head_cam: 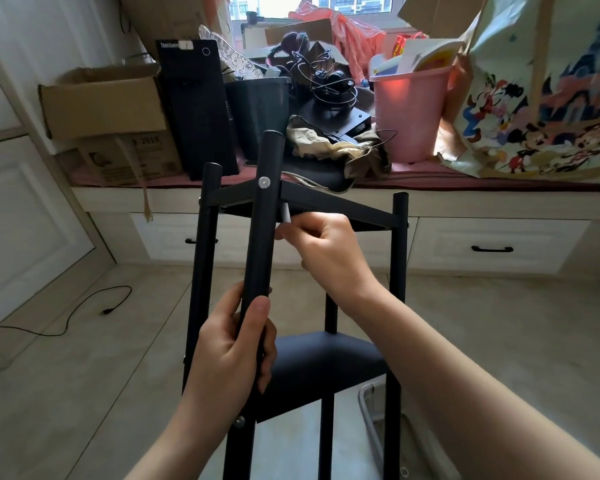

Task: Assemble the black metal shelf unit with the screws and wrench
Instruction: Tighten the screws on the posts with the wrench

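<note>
The black metal shelf unit stands on the floor in front of me, with an upper shelf (329,206) and a lower shelf (323,362) between black tube legs. My left hand (232,348) grips the nearest leg (262,230) low down. A silver screw head (264,182) shows on that leg at the upper shelf's corner. My right hand (329,251) pinches a small silver wrench (286,213) just behind the leg, under the upper shelf's corner. The wrench's tip is hidden behind the leg.
A cluttered window seat (430,178) with drawers runs behind the shelf, holding cardboard boxes (104,98), a black computer tower (194,105), a pink bucket (409,98) and a cartoon-print bag (548,98). A black cable (84,306) lies on the tiled floor at left. A metal frame (371,407) sits at lower right.
</note>
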Demonstrator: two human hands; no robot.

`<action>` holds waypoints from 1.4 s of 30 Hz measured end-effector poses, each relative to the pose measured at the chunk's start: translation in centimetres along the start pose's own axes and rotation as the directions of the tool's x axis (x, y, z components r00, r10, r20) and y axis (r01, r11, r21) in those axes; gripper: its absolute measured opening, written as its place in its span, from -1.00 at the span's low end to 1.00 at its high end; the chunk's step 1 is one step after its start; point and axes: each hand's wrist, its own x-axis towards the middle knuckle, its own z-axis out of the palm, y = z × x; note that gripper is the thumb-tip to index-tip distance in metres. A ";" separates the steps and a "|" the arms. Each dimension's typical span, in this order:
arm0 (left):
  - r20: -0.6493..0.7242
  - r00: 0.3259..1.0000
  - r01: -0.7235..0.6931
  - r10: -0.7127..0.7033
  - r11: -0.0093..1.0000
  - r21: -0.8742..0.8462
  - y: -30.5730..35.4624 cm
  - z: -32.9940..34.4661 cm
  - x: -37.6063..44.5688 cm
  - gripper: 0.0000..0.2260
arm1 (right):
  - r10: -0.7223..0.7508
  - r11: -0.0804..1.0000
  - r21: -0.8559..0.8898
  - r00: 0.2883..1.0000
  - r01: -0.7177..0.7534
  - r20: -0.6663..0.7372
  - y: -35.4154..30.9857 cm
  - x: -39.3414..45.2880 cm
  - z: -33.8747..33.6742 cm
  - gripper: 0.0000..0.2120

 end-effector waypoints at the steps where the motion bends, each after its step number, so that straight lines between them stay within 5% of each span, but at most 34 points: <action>1: 0.000 1.000 -0.003 0.003 1.000 0.001 0.0 0.0 0.0 -0.72 | -0.001 1.000 -0.003 1.000 0.001 -0.002 -0.1 0.0 -0.2 -0.83; 8: 0.010 1.000 -0.015 0.015 1.000 -0.002 -0.1 -0.1 0.0 -0.65 | 0.013 1.000 0.025 0.999 -0.014 0.049 -0.9 0.2 -1.1 -0.87; 19: -0.005 1.000 -0.004 0.003 1.000 -0.006 0.3 0.1 -0.2 -0.81 | -0.009 0.999 0.033 0.999 0.008 0.035 -0.7 0.1 -0.5 -0.80; 33: 0.005 1.000 0.009 -0.009 1.000 0.011 0.8 0.5 -0.5 -0.79 | -0.214 0.973 0.041 0.952 0.228 -0.217 1.0 -0.2 3.0 -0.75; 42: 0.020 1.000 0.002 -0.003 1.000 0.014 0.5 0.2 -0.4 -0.70 | -0.212 0.964 0.106 0.949 0.242 -0.234 1.1 0.0 3.4 -0.77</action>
